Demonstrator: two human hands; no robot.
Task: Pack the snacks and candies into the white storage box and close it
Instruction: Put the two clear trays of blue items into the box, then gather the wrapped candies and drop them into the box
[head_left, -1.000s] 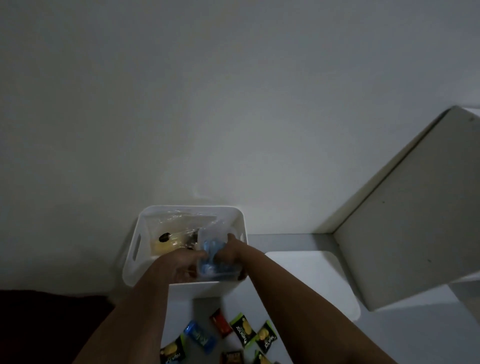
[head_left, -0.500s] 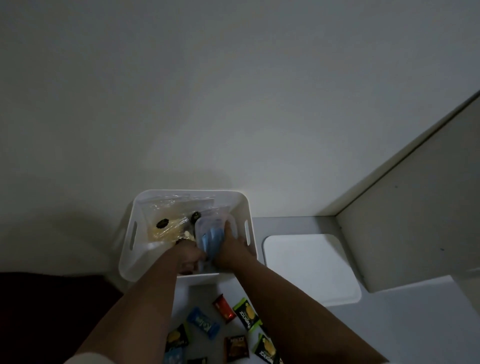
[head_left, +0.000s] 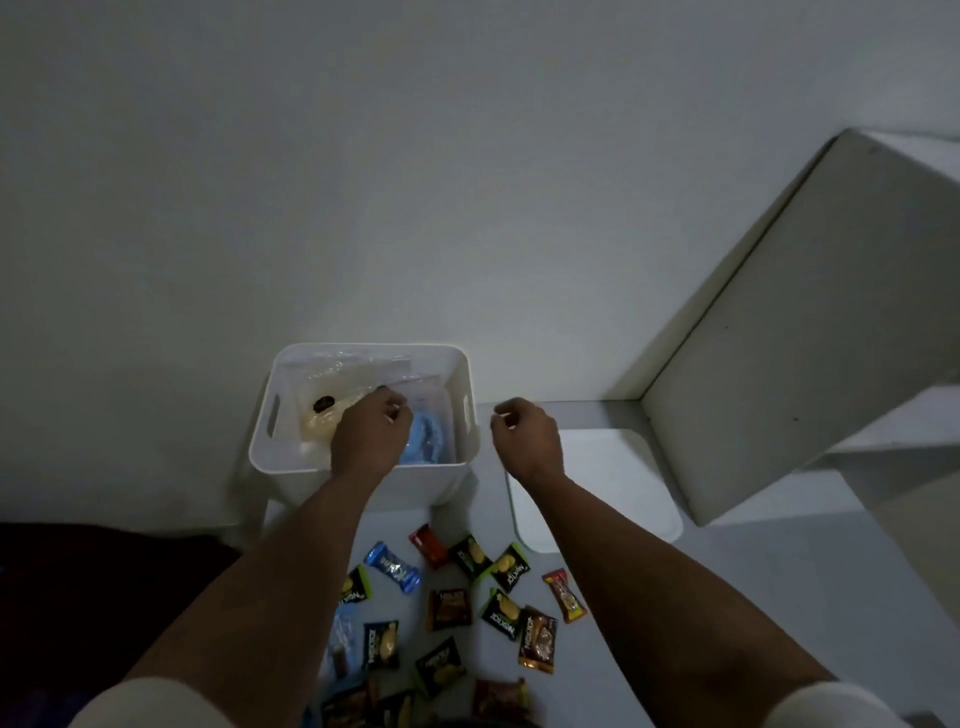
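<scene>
while the left hand (head_left: 370, 441) hovers loosely curled over the white storage box (head_left: 291, 462) and the right hand (head_left: 527, 441) hangs curled and empty beside it, both grip nothing. bags already sit inside; loose candies (head_left: 467, 603) lie scattered on the table near the body. next comes gathering those, then fetching the lid (head_left: 644, 499) just right of the box. dim light blurs the box's contents.

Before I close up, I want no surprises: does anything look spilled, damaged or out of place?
Nothing looks spilled or damaged. Small snack packets lie scattered in front of the white storage box, not yet packed, and the lid lies flat beside it. That only means unfinished packing.
</scene>
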